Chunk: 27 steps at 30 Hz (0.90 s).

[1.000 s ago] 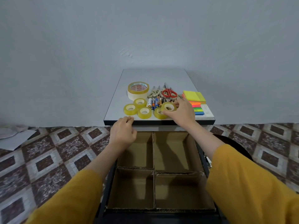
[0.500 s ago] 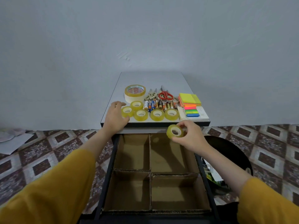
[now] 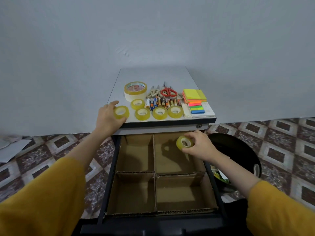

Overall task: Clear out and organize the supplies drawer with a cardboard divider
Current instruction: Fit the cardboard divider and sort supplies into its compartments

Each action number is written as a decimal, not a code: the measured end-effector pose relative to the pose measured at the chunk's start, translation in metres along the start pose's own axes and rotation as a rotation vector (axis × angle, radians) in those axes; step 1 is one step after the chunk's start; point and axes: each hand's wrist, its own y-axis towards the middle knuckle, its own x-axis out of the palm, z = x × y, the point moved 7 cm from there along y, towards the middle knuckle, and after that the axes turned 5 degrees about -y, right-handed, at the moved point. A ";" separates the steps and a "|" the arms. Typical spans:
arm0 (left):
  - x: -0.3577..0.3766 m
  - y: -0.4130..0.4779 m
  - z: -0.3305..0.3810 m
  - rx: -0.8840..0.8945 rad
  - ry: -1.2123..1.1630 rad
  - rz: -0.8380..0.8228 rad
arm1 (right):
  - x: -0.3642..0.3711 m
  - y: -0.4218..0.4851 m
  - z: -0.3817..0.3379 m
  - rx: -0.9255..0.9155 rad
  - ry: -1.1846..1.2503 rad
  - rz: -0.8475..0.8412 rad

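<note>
Open dark metal drawer (image 3: pixel 111 167), head view: brown cardboard divider (image 3: pixel 154 155) fitted, nothing yet in its four compartments. Right hand (image 3: pixel 199 148) fingers pinch a small yellow tape roll (image 3: pixel 185 142) over the rear right compartment. Left hand (image 3: pixel 106 120) fingers grip a second yellow tape roll (image 3: pixel 121 112) at the grey table's (image 3: pixel 153 75) front left corner. Judged: clearing done, sorting barely begun.

Counted 6 small tape rolls (image 3: pixel 142 114): 4 loose on the counter (image 3: pixel 153 75), 1 in the left hand (image 3: pixel 107 117), 1 in the right hand (image 3: pixel 202 148). 1 big tape roll (image 3: pixel 135 90). Batteries (image 3: pixel 162 102) were too packed to count. The divider (image 3: pixel 154 156) had 4 compartments.
</note>
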 end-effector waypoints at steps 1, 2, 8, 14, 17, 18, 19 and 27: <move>-0.005 -0.009 0.004 0.027 -0.034 0.039 | 0.001 0.000 0.002 0.007 -0.026 -0.014; -0.008 -0.019 0.009 0.058 -0.053 0.056 | 0.001 0.001 0.005 0.013 -0.050 -0.024; 0.041 -0.086 0.045 0.197 -0.084 -0.280 | 0.012 0.005 0.017 0.045 -0.182 -0.105; 0.105 -0.102 0.052 0.270 -0.013 -0.468 | 0.053 0.002 0.020 -0.040 -0.405 -0.324; 0.120 -0.095 0.052 0.261 0.025 -0.498 | 0.068 0.002 0.021 -0.058 -0.504 -0.430; 0.124 -0.093 0.052 0.259 0.034 -0.506 | 0.072 0.003 0.022 -0.062 -0.519 -0.451; 0.128 -0.091 0.051 0.257 0.040 -0.516 | 0.076 0.005 0.025 -0.063 -0.524 -0.466; 0.144 -0.086 0.056 0.273 0.151 -0.577 | 0.086 0.009 0.029 -0.063 -0.501 -0.518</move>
